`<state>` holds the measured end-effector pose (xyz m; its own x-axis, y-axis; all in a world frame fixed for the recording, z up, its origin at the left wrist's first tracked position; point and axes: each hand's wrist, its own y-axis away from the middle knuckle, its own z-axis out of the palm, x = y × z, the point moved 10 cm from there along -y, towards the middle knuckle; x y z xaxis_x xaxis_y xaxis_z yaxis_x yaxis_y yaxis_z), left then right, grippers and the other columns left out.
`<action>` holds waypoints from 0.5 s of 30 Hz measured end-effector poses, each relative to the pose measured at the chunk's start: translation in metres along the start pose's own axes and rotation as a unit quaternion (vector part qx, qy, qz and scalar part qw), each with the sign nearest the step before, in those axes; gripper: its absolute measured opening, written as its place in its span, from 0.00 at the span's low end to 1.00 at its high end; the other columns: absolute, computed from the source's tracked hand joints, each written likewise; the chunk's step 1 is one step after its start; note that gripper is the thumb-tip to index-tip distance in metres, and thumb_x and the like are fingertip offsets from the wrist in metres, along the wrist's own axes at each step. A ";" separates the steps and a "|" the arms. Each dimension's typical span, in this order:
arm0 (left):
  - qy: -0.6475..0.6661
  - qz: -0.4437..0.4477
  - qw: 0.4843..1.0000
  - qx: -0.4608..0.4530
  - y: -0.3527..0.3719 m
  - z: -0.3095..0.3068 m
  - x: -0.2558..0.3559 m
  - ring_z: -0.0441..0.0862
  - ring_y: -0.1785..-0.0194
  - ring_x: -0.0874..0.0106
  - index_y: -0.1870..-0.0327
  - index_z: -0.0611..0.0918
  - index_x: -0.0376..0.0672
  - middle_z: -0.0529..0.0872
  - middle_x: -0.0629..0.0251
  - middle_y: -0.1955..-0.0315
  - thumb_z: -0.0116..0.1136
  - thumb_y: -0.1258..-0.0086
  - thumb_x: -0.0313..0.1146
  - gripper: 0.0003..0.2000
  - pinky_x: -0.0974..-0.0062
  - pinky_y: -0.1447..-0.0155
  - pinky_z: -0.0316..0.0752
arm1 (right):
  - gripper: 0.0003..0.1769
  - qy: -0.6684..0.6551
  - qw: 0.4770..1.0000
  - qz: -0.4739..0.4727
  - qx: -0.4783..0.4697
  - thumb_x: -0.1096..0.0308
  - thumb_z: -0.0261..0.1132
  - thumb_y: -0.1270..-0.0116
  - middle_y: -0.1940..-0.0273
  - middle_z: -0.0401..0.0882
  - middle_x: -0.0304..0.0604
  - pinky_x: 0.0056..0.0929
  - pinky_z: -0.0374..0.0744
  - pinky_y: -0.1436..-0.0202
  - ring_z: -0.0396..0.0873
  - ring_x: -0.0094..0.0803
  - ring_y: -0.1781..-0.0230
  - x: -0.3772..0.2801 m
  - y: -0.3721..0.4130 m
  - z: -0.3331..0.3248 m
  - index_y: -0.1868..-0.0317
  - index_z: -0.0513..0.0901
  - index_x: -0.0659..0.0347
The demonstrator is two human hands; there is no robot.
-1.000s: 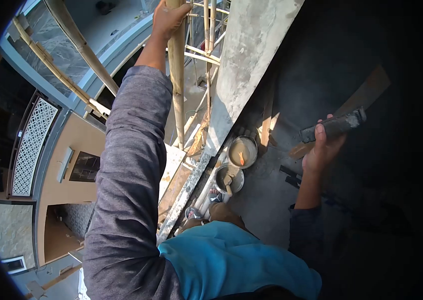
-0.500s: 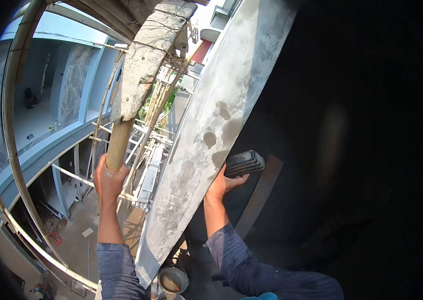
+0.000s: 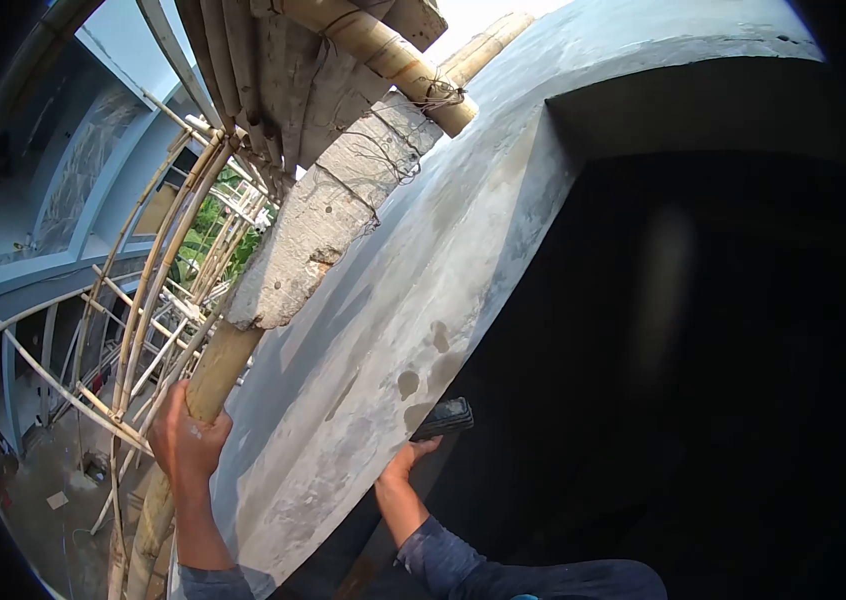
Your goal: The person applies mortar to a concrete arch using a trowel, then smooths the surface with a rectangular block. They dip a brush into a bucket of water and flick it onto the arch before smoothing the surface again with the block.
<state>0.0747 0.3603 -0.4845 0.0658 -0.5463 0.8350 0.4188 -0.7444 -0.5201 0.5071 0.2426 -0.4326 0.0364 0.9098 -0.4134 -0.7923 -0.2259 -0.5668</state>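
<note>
My left hand [image 3: 191, 435] is wrapped round an upright bamboo pole [image 3: 223, 365]. A rough, cement-crusted board [image 3: 318, 220] is fixed along the pole above it, with loose wire at its upper end. My right hand [image 3: 405, 480] is at the inner edge of a grey plastered wall [image 3: 373, 400], in the shade. It holds a dark, ridged block [image 3: 445, 418], whose near end is hidden behind the wall edge. Damp dark patches [image 3: 409, 384] mark the plaster just above that hand.
Bamboo scaffolding [image 3: 158, 270] stands to the left over a drop to the floor below. Overhead, a thick bamboo crosspiece [image 3: 373, 50] meets the board near the wall. To the right is a dark opening [image 3: 683, 370] edged by the plastered wall.
The view has swung up and right, showing more curved wall and the bamboo overhead. My left hand keeps its grip on the pole; my right hand still has the block at the wall edge.
</note>
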 end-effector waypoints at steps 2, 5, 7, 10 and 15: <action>-0.004 0.014 1.000 0.006 0.000 -0.003 0.006 0.84 0.61 0.51 0.51 0.80 0.44 0.86 0.52 0.65 0.67 0.54 0.35 0.24 0.61 0.57 0.78 | 0.33 0.035 0.999 -0.010 0.004 0.36 0.48 0.30 0.39 0.70 0.38 0.40 0.70 0.35 0.71 0.38 0.40 -0.007 0.000 -0.002 0.35 0.70 0.49; 0.001 0.019 1.000 0.012 -0.001 -0.004 0.006 0.84 0.61 0.50 0.51 0.80 0.44 0.86 0.52 0.65 0.68 0.54 0.35 0.24 0.60 0.57 0.77 | 0.38 -0.054 0.991 0.108 -0.052 0.31 0.48 0.33 0.40 0.72 0.38 0.40 0.70 0.36 0.72 0.40 0.39 0.010 -0.002 0.006 0.36 0.72 0.50; 0.007 0.016 1.000 0.005 -0.002 -0.003 0.004 0.83 0.62 0.50 0.52 0.80 0.44 0.85 0.52 0.65 0.68 0.54 0.35 0.24 0.59 0.58 0.77 | 0.31 0.006 0.998 0.055 -0.016 0.39 0.47 0.30 0.40 0.71 0.40 0.44 0.72 0.37 0.72 0.41 0.40 -0.002 0.005 0.009 0.34 0.68 0.44; 0.005 0.016 1.000 -0.007 -0.002 -0.001 0.002 0.83 0.62 0.50 0.52 0.80 0.43 0.85 0.52 0.65 0.68 0.54 0.35 0.24 0.59 0.58 0.77 | 0.31 -0.054 0.990 0.119 -0.049 0.38 0.47 0.31 0.40 0.71 0.40 0.45 0.73 0.37 0.72 0.43 0.40 0.013 -0.005 -0.001 0.34 0.68 0.42; 0.013 0.021 1.000 -0.007 -0.002 -0.002 0.007 0.83 0.62 0.50 0.52 0.80 0.42 0.85 0.52 0.65 0.67 0.54 0.34 0.23 0.59 0.59 0.76 | 0.31 -0.102 0.976 0.167 -0.097 0.39 0.48 0.31 0.39 0.70 0.41 0.46 0.72 0.36 0.72 0.44 0.39 0.026 -0.015 -0.013 0.32 0.66 0.40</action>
<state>0.0720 0.3572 -0.4776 0.0601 -0.5873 0.8071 0.4024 -0.7257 -0.5581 0.5278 0.2649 -0.4435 -0.3419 0.8206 -0.4580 -0.6090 -0.5646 -0.5571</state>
